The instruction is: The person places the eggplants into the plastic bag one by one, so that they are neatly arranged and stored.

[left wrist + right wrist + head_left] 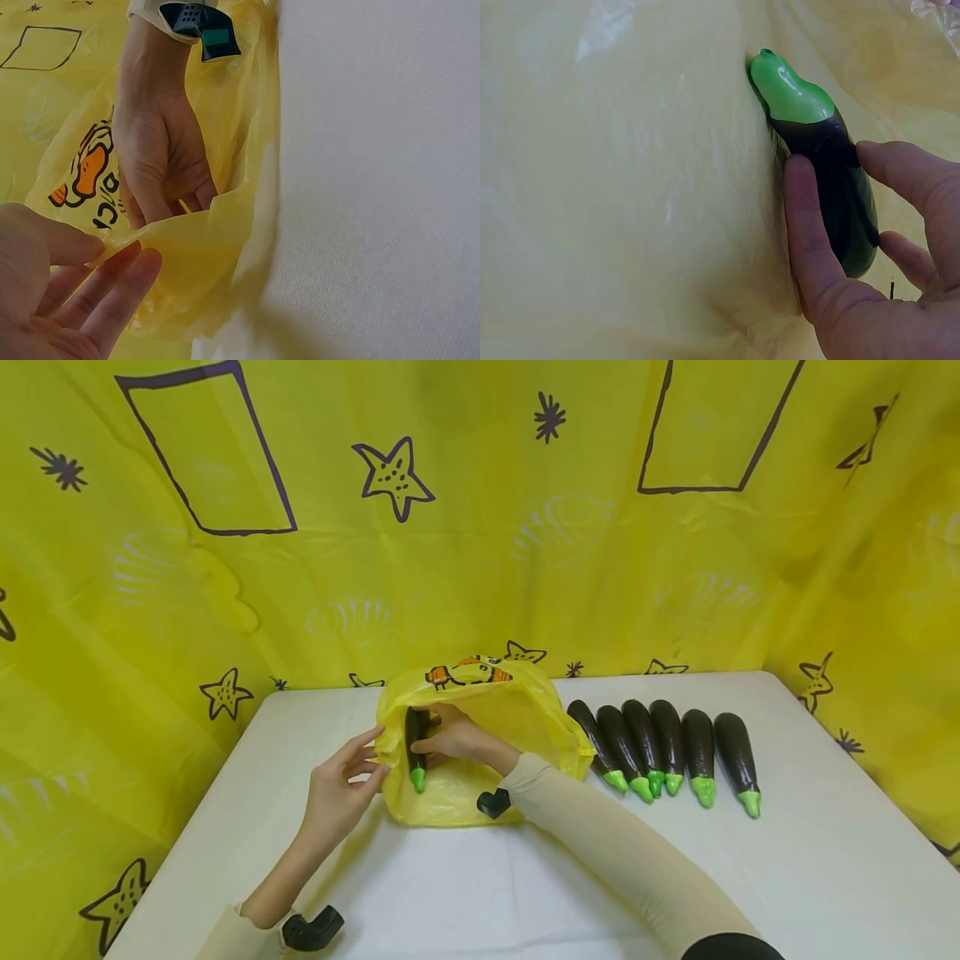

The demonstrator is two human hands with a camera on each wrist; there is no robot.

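Observation:
A yellow plastic bag (pixel 517 722) lies on the table with its mouth spread toward me. At its left edge, my left hand (pixel 336 789) pinches the rim between thumb and fingers, as the left wrist view also shows. My right hand (pixel 461 735) reaches inside the bag and holds a dark eggplant (pixel 829 161) with a green stem end. In the right wrist view the fingers (pixel 806 202) lie along both sides of the eggplant, against the bag's inner surface. Its green end points toward me in the head view. The bag wall hides the right fingertips in the left wrist view.
Several more eggplants (pixel 667 743) lie in a row to the right of the bag, green ends toward me. The leftmost lies right beside the bag's edge. The white table (pixel 465 893) is backed by a yellow patterned curtain (pixel 465 577).

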